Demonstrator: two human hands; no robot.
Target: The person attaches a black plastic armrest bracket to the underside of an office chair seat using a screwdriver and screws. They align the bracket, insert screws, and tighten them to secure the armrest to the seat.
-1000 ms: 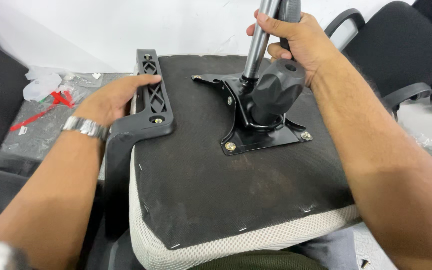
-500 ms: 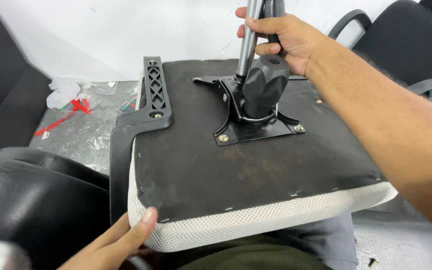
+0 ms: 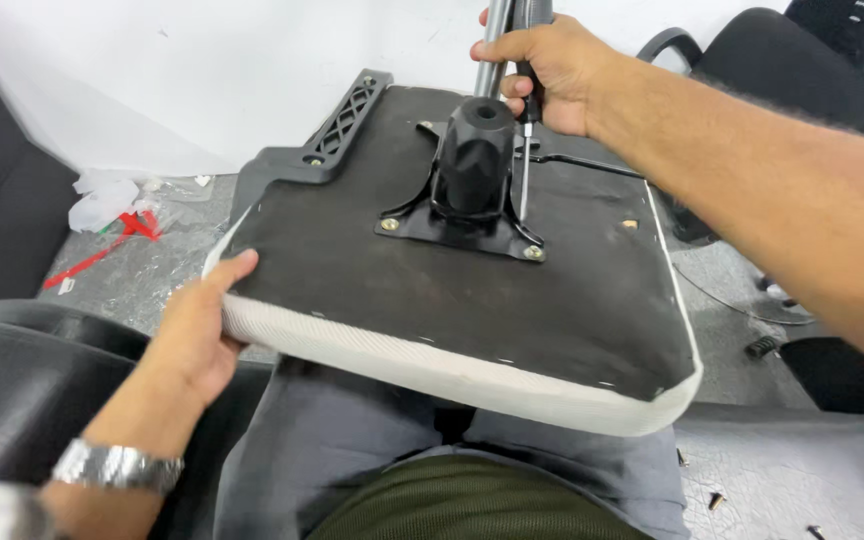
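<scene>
Upturned office-chair seat cushion (image 3: 512, 310), black fabric underside, white mesh edge, tilted across the lap; black metal mechanism plate (image 3: 462, 225) bolted centrally; grey metal column (image 3: 495, 40) rising upright from it.

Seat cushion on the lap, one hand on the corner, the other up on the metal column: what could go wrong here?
1. The seat cushion sits tilted across the lap, with only the left hand on its corner; it could slide off.
2. The right hand grips the metal column and a screwdriver together; the tip might slip.
3. Loose screws lie on the floor.
</scene>
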